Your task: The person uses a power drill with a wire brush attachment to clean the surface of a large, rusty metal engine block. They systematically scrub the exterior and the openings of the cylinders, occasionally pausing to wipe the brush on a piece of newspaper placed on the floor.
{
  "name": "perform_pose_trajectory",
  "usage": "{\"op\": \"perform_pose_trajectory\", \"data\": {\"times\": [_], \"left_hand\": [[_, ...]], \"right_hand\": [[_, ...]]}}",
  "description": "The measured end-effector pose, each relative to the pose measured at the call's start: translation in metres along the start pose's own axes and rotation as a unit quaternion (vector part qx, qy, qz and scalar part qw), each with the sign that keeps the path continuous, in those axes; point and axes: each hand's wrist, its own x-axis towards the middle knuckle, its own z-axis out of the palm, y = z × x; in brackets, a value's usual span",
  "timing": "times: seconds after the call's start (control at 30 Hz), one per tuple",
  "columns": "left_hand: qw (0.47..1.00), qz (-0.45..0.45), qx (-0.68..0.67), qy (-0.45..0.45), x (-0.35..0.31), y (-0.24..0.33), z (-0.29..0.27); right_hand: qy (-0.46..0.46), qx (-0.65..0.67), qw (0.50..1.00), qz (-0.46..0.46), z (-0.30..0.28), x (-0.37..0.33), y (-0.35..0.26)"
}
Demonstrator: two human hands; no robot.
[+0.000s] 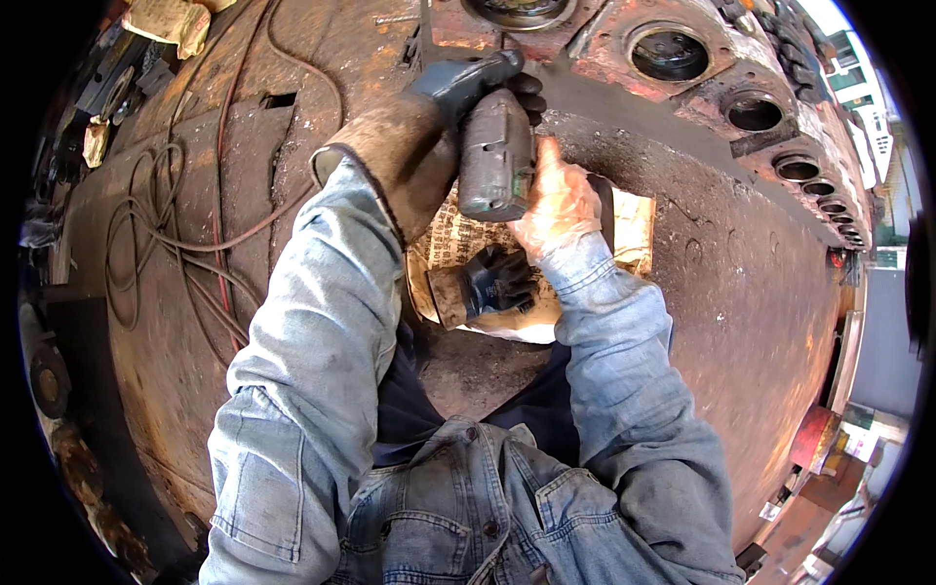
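A dark, grimy impact wrench [490,161] is between my hands, its nose pointing away from me. My right hand [561,200], in a thin clear plastic glove, is closed at the wrench's right side, where the handle is mostly hidden. My left hand [473,86] wears a black glove with a long brown cuff. Its fingers curl around the front end of the wrench and cover the tip. Just beyond lies the near edge of a rusty engine block [624,83] with a row of round bores.
Below the wrench, a spare black glove [497,281] lies on printed paper [634,234] between my knees. Coiled hoses [175,239] spread over the rusty metal surface [751,292] at left. Crumpled paper [171,21] sits at the far left, and a red container [814,439] stands at right.
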Motion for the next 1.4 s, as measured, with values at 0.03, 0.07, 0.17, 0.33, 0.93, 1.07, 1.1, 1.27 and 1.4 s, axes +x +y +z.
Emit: {"op": "perform_pose_trajectory", "data": {"times": [0.03, 0.07, 0.17, 0.33, 0.93, 1.07, 1.1, 1.27, 1.4], "left_hand": [[1.0, -0.012, -0.02, -0.015, 0.0, -0.004, 0.002], [0.999, -0.024, -0.029, -0.025, 0.0, -0.004, 0.003], [0.998, -0.045, 0.014, -0.048, -0.001, 0.001, 0.004], [0.998, -0.022, -0.04, -0.048, 0.007, -0.008, 0.0], [0.994, -0.034, -0.065, -0.081, -0.036, 0.0, 0.055], [0.994, -0.03, -0.075, -0.076, -0.013, -0.004, 0.077], [0.993, -0.036, -0.092, -0.056, -0.007, -0.003, 0.08], [0.997, 0.018, -0.074, -0.031, -0.003, -0.003, 0.088], [0.999, 0.043, -0.017, -0.023, 0.011, -0.009, 0.085]], "right_hand": [[0.031, -0.004, 0.999, -0.032, 0.007, -0.003, 0.01], [0.041, -0.015, 0.998, -0.047, 0.009, -0.003, 0.012], [-0.003, -0.018, 1.0, -0.024, 0.004, -0.001, 0.016], [-0.005, -0.02, 0.999, -0.03, 0.002, 0.004, 0.022], [-0.01, 0.047, 0.999, -0.019, -0.024, -0.032, 0.051], [0.093, 0.112, 0.988, -0.059, -0.042, -0.03, 0.06], [0.1, 0.14, 0.982, -0.073, -0.041, -0.024, 0.067], [0.065, 0.227, 0.972, 0.001, -0.018, -0.004, 0.091], [-0.032, 0.733, 0.672, 0.103, -0.004, 0.01, 0.103]]}}
